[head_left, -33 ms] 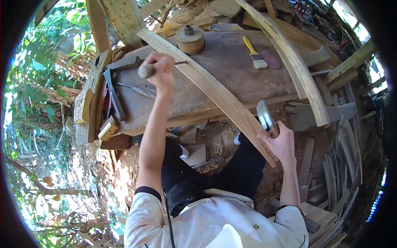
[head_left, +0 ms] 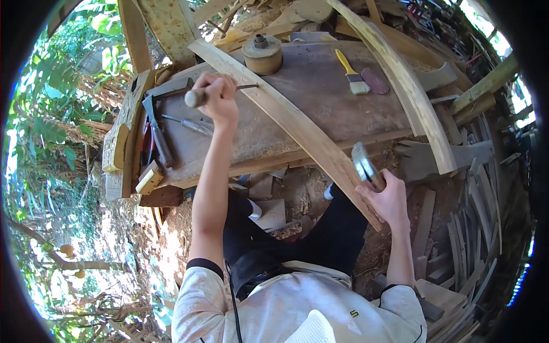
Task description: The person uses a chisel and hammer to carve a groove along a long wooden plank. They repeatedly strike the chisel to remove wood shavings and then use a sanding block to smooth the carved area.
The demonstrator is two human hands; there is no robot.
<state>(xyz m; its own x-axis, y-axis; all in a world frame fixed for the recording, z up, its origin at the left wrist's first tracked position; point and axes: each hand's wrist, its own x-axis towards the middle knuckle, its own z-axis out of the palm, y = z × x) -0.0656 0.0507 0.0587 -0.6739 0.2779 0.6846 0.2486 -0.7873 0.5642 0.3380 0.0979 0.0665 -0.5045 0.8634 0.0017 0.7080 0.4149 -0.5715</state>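
My left hand (head_left: 218, 100) is closed around the wooden handle (head_left: 197, 98) of a tool, whose thin metal shaft (head_left: 247, 87) reaches across the upper part of a long pale board (head_left: 297, 126). The board slants over the workbench (head_left: 351, 117) down to my lap area. My right hand (head_left: 386, 197) grips a metal-headed hammer (head_left: 365, 161) beside the board’s lower end, head pointing up. A round block with a metal spindle (head_left: 262, 60) stands just beyond my left hand.
Hand tools (head_left: 163, 137) lie at the bench’s left. A yellow-handled brush (head_left: 354, 80) and purple oval piece (head_left: 375, 84) are at its back right. A curved pole (head_left: 429, 131) crosses the right side. Offcuts (head_left: 266, 211) litter the ground; stacked strips (head_left: 474, 211) lie at right.
My left hand and its tool have shifted slightly to the left. The hammer head in my right hand has tilted a little.
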